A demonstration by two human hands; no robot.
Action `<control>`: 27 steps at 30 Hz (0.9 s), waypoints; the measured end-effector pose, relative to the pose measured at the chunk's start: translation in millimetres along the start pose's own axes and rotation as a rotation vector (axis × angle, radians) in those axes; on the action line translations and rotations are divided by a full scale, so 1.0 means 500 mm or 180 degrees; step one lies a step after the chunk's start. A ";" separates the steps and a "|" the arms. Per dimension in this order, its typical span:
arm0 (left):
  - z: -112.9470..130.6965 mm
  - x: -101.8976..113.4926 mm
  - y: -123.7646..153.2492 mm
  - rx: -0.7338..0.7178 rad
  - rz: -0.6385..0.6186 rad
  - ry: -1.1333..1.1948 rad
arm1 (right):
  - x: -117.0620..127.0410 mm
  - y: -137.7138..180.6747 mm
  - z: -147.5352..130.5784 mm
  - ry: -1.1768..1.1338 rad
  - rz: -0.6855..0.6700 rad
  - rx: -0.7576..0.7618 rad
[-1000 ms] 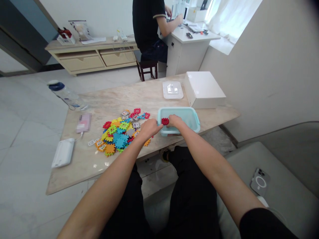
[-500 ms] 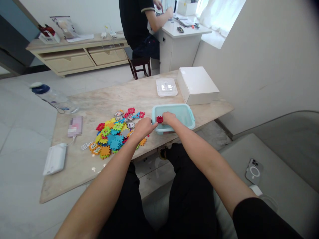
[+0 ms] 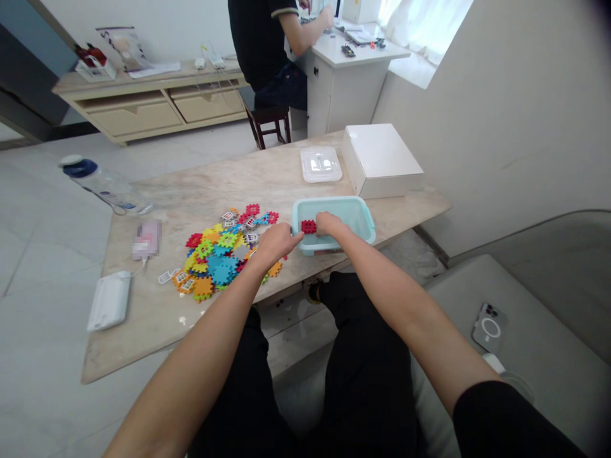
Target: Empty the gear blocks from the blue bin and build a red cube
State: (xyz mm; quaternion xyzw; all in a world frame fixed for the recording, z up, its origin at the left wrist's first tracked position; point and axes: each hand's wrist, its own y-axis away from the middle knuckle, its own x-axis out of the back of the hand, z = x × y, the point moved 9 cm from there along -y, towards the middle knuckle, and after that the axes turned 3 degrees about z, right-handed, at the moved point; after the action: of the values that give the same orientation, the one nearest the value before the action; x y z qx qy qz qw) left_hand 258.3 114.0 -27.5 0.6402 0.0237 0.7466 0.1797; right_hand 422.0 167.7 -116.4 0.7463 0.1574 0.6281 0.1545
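My left hand point(image 3: 277, 242) is closed on the left rim of a pale turquoise plastic tub point(image 3: 353, 203), its thumb pointing to the right. Inside the tub, near that left end, is a red gear-edged building block point(image 3: 309, 226) with openings in its faces. My right hand point(image 3: 327, 223) reaches over the tub with curled fingers at the block's right side; the fingertips are partly hidden. Beside my left hand lies a heap of coloured gear-edged building pieces point(image 3: 222, 270), in blue, yellow, green, orange and red, with a few white-framed ones among them.
Behind the tub are a clear plastic lid point(image 3: 321, 164) and a white box point(image 3: 382, 152). A water bottle point(image 3: 109, 187), a pinkish blurred item point(image 3: 147, 240) and a white power bank point(image 3: 109, 301) lie at the left. A phone point(image 3: 489, 326) rests on the sofa. A person point(image 3: 267, 57) sits at another desk.
My right hand has shifted slightly right within the tub, and more of the red block shows. My left hand stays at the rim. The whole view has moved a little.
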 end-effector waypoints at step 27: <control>-0.002 -0.008 -0.010 -0.0075 0.0049 0.0044 | -0.033 -0.034 0.030 -0.0214 0.0016 -0.0239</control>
State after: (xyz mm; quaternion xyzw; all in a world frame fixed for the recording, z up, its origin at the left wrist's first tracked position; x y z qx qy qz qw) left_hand 258.9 117.7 -32.7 0.6330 0.0112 0.7525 0.1812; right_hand 433.5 175.6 -140.8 0.7610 0.1265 0.6085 0.1859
